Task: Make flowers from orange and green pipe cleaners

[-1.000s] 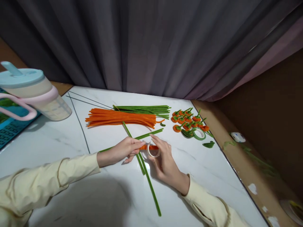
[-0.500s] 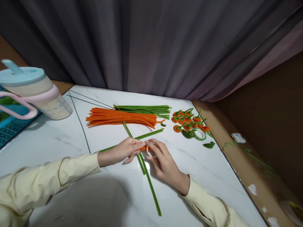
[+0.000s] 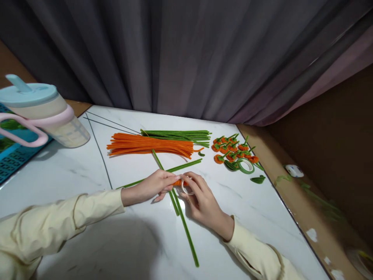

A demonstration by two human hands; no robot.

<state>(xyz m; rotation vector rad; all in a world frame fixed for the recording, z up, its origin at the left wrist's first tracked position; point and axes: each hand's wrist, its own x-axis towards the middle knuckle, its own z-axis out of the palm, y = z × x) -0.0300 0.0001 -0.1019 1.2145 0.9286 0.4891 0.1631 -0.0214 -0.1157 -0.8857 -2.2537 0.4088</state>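
Note:
My left hand (image 3: 154,186) pinches one end of a small orange fuzzy piece (image 3: 176,182) between thumb and fingers. At its other end, my right hand (image 3: 202,202) is closed, with a white ring (image 3: 187,187) between thumb and fingers around or against the orange piece. Long green stems (image 3: 186,232) lie crossed on the table beneath both hands. Beyond them rests a bundle of orange stems (image 3: 148,146), with green stems (image 3: 180,134) behind it.
Several orange flower heads with green stems (image 3: 232,146) lie at the right, near a roll of green tape (image 3: 246,166) and green leaf pieces (image 3: 258,179). A lidded cup (image 3: 62,120) stands at the left. A dark curtain (image 3: 180,58) hangs behind the white table (image 3: 122,241).
The whole view has shifted very slightly. Both hands keep nearly the same pose, and slightly more of the orange piece shows near the white ring.

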